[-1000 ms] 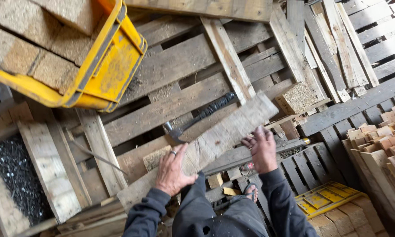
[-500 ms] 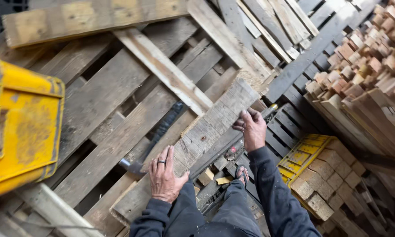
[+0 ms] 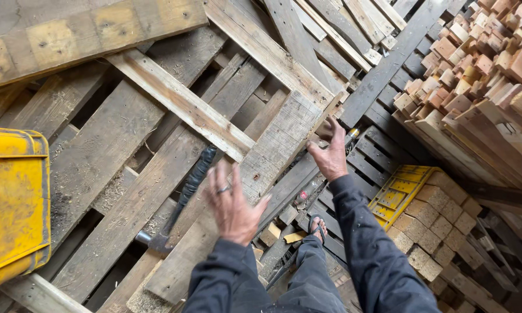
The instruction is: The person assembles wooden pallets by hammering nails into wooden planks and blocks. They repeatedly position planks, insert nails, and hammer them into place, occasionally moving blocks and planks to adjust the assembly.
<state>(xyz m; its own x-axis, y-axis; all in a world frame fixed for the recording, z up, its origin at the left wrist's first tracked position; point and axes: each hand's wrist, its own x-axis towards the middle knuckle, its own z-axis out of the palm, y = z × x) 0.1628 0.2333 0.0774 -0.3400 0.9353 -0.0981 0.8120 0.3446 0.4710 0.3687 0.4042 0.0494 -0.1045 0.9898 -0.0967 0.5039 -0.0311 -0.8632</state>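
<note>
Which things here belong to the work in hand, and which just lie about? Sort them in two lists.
In hand:
- grey plank, under both hands
- left hand, open over it
- right hand, at its far end
- hammer, lying beside the plank

Lying about:
- yellow crate
- block pile
- yellow tray of blocks

Support: stacked wooden pallets (image 3: 116, 150), weathered slats running diagonally, gaps between them. Lying on the slats: one loose grey plank (image 3: 255, 185), laid slantwise; one hammer (image 3: 182, 200), dark handle, head at the lower end, just beside the plank; one pale cross batten (image 3: 180, 104); one yellow plastic crate (image 3: 11, 203) at the left edge. Lower down, small wood offcuts (image 3: 281, 223), apparently on the floor between pallets.
</note>
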